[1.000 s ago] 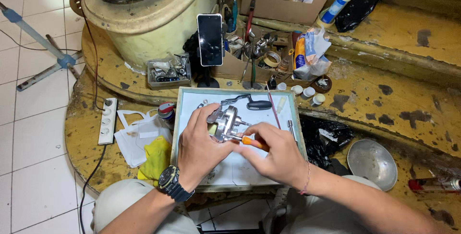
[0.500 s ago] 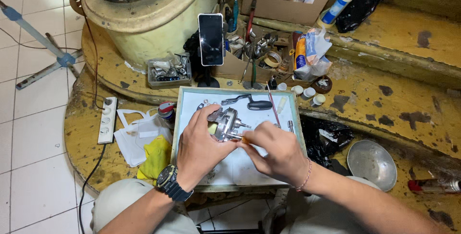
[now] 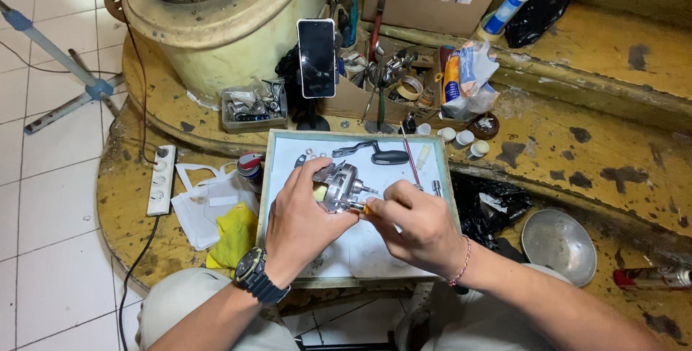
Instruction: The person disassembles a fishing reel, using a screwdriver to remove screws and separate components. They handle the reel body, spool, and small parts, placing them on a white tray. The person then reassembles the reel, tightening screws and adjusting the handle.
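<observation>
My left hand grips a silver metal fishing-reel body above a white work tray that rests on my lap. My right hand holds a small tool with an orange handle, its tip against the right side of the reel body. A black watch is on my left wrist and a thin beaded bracelet on my right. On the tray's far part lie a black reel handle, a thin red-handled tool and small loose parts.
A phone on a stand faces me behind the tray. A clear box of parts, a cardboard box of tools, small jars, a metal bowl, a power strip and a yellow cloth surround the tray.
My right hand has shifted slightly on the small tool at the reel's side. My left hand keeps hold of the reel body in much the same place.
</observation>
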